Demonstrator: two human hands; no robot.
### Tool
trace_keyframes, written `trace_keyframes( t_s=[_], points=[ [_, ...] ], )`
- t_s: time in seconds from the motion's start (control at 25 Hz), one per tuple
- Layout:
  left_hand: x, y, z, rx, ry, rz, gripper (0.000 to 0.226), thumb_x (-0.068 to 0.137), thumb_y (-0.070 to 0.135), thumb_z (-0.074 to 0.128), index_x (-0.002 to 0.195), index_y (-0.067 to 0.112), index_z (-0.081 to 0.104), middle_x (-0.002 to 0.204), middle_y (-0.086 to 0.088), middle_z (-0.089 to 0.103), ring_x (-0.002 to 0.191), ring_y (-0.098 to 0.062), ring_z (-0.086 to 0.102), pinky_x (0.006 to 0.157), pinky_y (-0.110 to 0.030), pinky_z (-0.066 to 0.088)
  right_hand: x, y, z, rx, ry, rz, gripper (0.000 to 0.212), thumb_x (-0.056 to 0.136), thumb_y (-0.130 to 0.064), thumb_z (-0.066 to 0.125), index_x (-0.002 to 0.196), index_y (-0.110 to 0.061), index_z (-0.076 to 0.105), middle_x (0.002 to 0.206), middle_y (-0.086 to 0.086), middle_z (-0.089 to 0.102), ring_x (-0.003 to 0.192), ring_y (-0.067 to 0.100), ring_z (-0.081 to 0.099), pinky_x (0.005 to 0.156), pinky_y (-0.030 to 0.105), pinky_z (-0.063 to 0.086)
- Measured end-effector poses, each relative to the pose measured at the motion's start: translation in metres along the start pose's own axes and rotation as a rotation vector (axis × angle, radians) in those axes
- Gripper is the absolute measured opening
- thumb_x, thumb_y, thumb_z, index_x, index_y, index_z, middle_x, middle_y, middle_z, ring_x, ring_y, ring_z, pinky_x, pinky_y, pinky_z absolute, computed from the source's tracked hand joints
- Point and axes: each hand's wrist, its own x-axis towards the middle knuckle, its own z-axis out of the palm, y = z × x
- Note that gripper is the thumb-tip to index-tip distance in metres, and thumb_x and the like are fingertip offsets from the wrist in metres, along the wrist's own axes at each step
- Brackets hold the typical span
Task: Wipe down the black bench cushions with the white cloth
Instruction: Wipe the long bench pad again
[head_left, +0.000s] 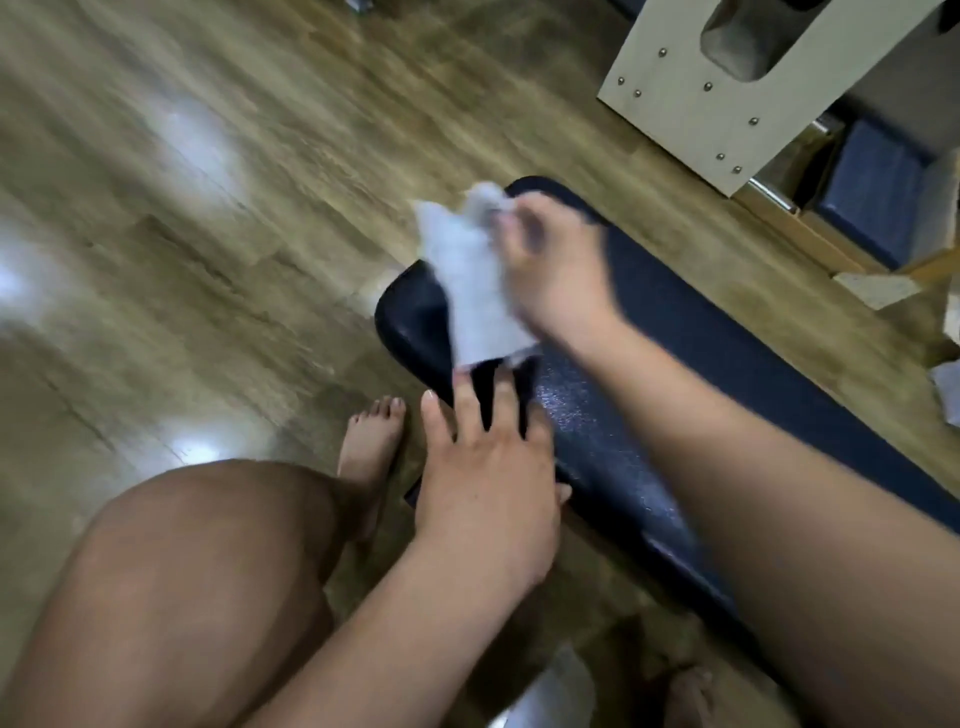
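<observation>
The white cloth (478, 291) hangs in a long crumpled strip over the rounded near end of the black bench cushion (623, 415). Its upper end is bunched in the right hand (556, 275). That hand's fingers (511, 223) are curled in and pinch the top of the cloth, though motion blur hides which fingers do the gripping. From there the cloth trails down along the hand's left side, and its lower edge lies on or just above the cushion's surface.

The left hand (483, 467) lies flat on the cushion nearer the person and holds nothing. Its fingers (467, 405) are straight and spread, and they point up towards the cloth. The tips of two of them reach the cloth's lower edge. Whether they touch it or slip just under it cannot be told. The left thumb sticks out to the right on the cushion.

The cushion runs diagonally from the centre towards the lower right, and its grained surface shines faintly under the right forearm. It stands on a wooden floor (208, 208). A bare foot (371, 441) rests on the floor just left of the cushion, beyond a bent knee (197, 571). At the upper right stand a pale wooden panel with metal studs (727, 78) and a dark blue padded block (872, 187).
</observation>
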Motion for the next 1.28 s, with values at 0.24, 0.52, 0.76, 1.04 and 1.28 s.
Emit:
trace_keyframes(
  t_s=[0.24,0.52,0.76,1.04,1.28],
  points=[
    [0.004,-0.018,0.008,-0.05,-0.025,-0.003,0.074,0.101,0.051,0.036,0.156,0.018,-0.001,0.162,-0.015,-0.019,0.146,-0.045,-0.021,0.116,-0.064,-0.003,-0.028,0.188,-0.144,-0.553,0.16,0.559,0.066,0.093,-0.064,0.032,0.078,-0.005,0.059,0.074,0.021,0.063,0.071,0.04,0.058,0.051,0.035,0.034],
    [0.008,-0.004,-0.002,-0.074,-0.065,0.027,0.07,0.102,0.047,0.038,0.154,0.014,0.006,0.162,-0.023,-0.013,0.147,-0.048,-0.013,0.119,-0.06,0.003,0.04,0.07,0.021,-0.315,0.053,0.386,0.048,0.097,-0.05,0.035,0.092,-0.012,0.064,0.085,0.02,0.066,0.082,0.036,0.064,0.072,0.039,0.049],
    [0.061,-0.039,0.069,-0.191,-0.202,-0.181,0.081,0.098,0.064,0.028,0.154,0.008,0.011,0.158,-0.028,0.004,0.147,-0.051,0.005,0.117,-0.065,0.012,0.039,-0.024,0.06,0.28,-0.141,0.266,0.046,0.092,-0.023,0.053,0.049,-0.016,0.039,0.05,-0.005,0.037,0.061,0.021,0.039,0.049,0.029,0.029],
    [0.026,0.013,-0.006,-0.114,-0.194,-0.14,0.073,0.102,0.051,0.036,0.154,0.009,0.006,0.157,-0.037,-0.009,0.143,-0.059,-0.005,0.119,-0.06,0.004,-0.072,0.192,-0.164,-0.357,0.252,0.77,0.039,0.079,-0.049,0.042,0.073,-0.013,0.057,0.069,0.009,0.05,0.069,0.024,0.054,0.042,0.016,0.034],
    [0.02,0.007,0.005,-0.094,-0.017,-0.021,0.075,0.102,0.05,0.035,0.155,0.01,0.0,0.155,-0.037,-0.014,0.142,-0.059,-0.01,0.118,-0.062,0.003,-0.036,0.205,-0.101,-0.52,0.176,0.776,0.038,0.098,-0.033,0.042,0.096,0.001,0.06,0.099,0.031,0.061,0.097,0.048,0.058,0.079,0.042,0.046]
  ],
)
